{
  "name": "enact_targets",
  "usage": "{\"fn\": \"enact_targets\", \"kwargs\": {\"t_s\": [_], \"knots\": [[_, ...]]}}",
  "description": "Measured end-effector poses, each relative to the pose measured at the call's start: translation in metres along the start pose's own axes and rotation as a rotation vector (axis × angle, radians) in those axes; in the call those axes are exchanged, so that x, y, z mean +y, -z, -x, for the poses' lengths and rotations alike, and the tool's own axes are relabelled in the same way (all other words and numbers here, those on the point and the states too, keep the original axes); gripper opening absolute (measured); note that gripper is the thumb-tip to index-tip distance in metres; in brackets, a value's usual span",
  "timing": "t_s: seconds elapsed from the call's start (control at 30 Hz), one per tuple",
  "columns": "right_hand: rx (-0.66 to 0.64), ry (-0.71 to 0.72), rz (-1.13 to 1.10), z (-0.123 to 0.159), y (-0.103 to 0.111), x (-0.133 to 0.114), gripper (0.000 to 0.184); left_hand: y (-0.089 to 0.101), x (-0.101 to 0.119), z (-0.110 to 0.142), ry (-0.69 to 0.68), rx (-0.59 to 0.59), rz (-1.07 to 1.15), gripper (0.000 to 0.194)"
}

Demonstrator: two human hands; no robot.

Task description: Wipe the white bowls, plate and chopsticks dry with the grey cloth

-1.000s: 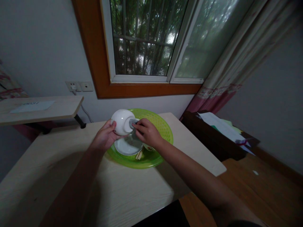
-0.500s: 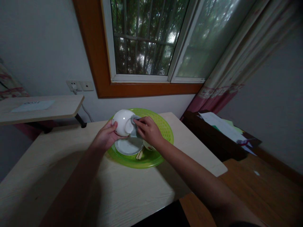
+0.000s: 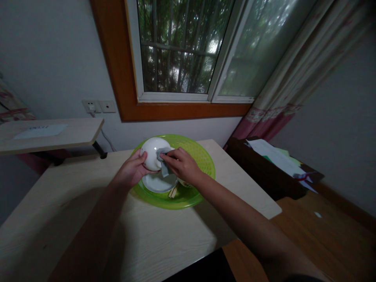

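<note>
A white bowl point(image 3: 151, 152), its underside facing me, is gripped at the left rim by my left hand point(image 3: 133, 168). My right hand point(image 3: 182, 164) pinches a grey cloth point(image 3: 166, 166) and presses it against the bowl's outer base. Below both hands lies a round green basket point(image 3: 176, 203) with a perforated side. Inside it are a white dish point(image 3: 160, 184), a pair of chopsticks or similar pale sticks point(image 3: 173, 192), and a second patterned bowl point(image 3: 185, 183) partly covered by my right hand.
The basket stands on a pale wooden table point(image 3: 158, 235). A raised shelf point(image 3: 79, 131) with a paper label is at the left. Window and sill point(image 3: 188, 111) lie behind. To the right, papers point(image 3: 276, 156) rest on a dark piece of furniture.
My right hand has shifted the cloth slightly left across the bowl's base, so it now covers more of the foot ring. The left hand and bowl have barely moved.
</note>
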State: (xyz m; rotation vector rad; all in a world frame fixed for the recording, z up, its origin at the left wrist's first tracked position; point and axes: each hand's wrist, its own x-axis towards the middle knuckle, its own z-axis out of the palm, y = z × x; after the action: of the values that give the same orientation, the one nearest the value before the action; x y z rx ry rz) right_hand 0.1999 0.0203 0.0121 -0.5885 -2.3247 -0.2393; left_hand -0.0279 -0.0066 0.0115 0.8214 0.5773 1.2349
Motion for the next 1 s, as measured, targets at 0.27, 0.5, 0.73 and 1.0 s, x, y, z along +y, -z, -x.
{"fn": "enact_targets", "kwargs": {"t_s": [0.27,0.5,0.73,1.0], "knots": [[0.074,-0.101,-0.006,0.004,-0.005,0.007,0.031,-0.003,0.001,0.000,-0.094,0.035,0.023,0.040],[-0.049,0.115,-0.155,0.001,-0.001,0.001,0.040,-0.006,0.001,0.000,-0.086,0.064,0.008,0.033],[-0.046,0.061,-0.131,0.002,0.001,-0.004,0.042,-0.011,-0.010,-0.002,-0.096,0.148,-0.173,0.024],[0.124,-0.156,0.055,0.003,-0.004,0.010,0.042,-0.017,-0.009,0.000,-0.104,0.149,-0.160,0.032]]}}
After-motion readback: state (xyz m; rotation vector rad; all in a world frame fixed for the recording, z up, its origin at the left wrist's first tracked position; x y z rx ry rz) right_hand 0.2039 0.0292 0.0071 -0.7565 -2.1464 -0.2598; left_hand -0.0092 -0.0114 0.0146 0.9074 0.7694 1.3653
